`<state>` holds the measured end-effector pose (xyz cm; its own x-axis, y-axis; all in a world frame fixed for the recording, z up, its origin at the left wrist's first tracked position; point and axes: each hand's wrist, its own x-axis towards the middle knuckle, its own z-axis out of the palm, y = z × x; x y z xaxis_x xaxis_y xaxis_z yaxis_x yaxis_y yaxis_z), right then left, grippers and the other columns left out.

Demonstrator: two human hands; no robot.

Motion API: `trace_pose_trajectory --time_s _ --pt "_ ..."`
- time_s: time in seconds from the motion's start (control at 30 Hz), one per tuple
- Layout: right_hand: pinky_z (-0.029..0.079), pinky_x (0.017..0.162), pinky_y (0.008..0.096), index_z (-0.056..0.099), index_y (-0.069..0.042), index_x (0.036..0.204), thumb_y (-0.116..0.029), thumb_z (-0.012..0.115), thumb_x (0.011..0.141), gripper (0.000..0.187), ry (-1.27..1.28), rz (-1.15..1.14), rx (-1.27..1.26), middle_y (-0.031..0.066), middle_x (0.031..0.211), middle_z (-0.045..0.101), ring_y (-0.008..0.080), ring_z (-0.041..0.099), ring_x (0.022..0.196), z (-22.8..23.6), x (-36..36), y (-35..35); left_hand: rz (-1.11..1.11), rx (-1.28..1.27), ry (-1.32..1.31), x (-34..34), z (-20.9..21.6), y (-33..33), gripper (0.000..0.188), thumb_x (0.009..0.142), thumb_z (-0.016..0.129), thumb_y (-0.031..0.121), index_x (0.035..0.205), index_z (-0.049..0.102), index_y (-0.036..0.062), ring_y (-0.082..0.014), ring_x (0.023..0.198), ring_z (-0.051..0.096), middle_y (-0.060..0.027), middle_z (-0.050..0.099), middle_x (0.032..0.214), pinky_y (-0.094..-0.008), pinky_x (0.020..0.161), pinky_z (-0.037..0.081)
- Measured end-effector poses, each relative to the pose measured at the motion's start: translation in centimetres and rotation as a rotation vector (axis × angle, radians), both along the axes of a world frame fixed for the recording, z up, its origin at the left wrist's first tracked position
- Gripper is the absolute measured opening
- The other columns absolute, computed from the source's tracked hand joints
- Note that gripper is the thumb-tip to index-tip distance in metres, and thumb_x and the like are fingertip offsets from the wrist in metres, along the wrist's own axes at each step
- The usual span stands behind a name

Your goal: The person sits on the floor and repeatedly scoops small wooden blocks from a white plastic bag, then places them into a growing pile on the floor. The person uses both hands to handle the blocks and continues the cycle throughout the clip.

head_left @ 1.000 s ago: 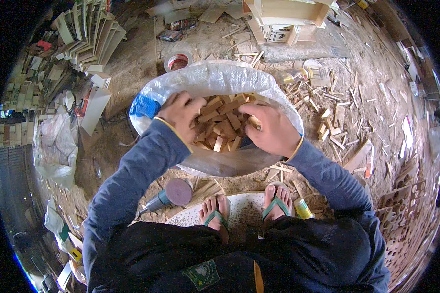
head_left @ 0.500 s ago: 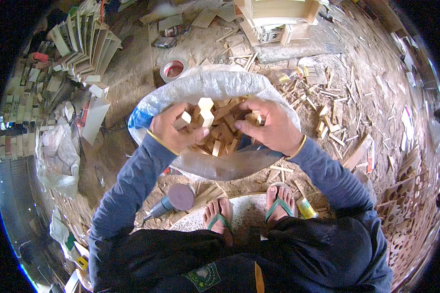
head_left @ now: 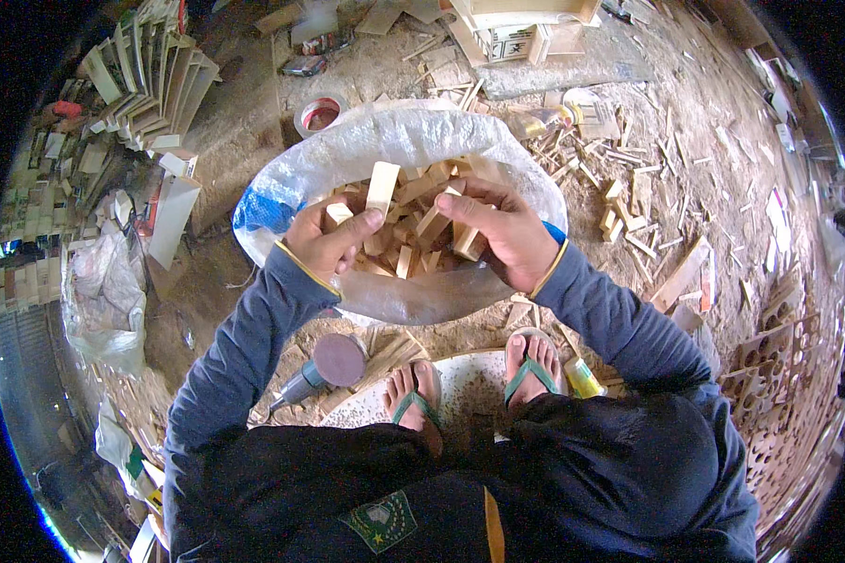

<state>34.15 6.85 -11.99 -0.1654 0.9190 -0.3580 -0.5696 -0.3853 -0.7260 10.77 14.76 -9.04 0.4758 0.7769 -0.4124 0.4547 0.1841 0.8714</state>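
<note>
A white woven plastic sack [head_left: 404, 124] with a blue patch stands open in front of me, with many small wooden blocks [head_left: 406, 261] inside. My left hand [head_left: 325, 246] is closed over the sack's left part. Its thumb presses on a pale wooden block [head_left: 381, 190] that sticks up, and a second block [head_left: 339, 215] shows by its knuckles. On the other side, my right hand [head_left: 512, 235] pinches a wooden block [head_left: 436, 219] with thumb and fingers. Another block [head_left: 470, 242] sits under its palm; whether that one is held I cannot tell.
A power tool with a round disc [head_left: 340, 360] lies near my left foot. Beyond the sack are a tape roll [head_left: 319, 114] and a wooden box [head_left: 526, 13]. Wood offcuts [head_left: 620, 211] litter the floor at right; a yellow can [head_left: 584, 379] is by my right foot.
My right hand has closed on a block, its thumb now over it. The upright block at my left hand has tilted, and that hand sits slightly lower. The whole view has shifted a little.
</note>
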Motion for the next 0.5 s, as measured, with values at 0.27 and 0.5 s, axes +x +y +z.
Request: trace_pose_trajectory --time_s 0.27,0.5 --pt "0.052 0.082 0.0255 0.067 -0.003 0.118 -0.023 0.076 0.089 0.037 -0.464 0.082 0.448 0.0050 0.109 0.069 0.0092 0.063 0.093 0.0 -0.2 0.2 -0.357 0.452 0.131 1.3 0.6 -1.5 0.038 0.083 0.081 0.034 0.105 0.071 0.0048 -0.0036 0.050 0.047 0.0030 0.056 0.057 -0.0251 0.046 0.038" --pt "0.056 0.070 0.0284 0.072 -0.004 0.100 -0.024 0.075 0.089 0.023 -0.039 -0.014 0.072 0.0034 0.088 0.072 0.0119 0.068 0.076 1.4 0.5 -0.5 -0.050 -0.340 -0.401 1.1 0.2 -0.8 0.044 0.095 0.057 0.025 0.134 0.054 0.0053 -0.0120 0.093 0.061 -0.0052 0.063 0.110 -0.0300 0.071 0.052"
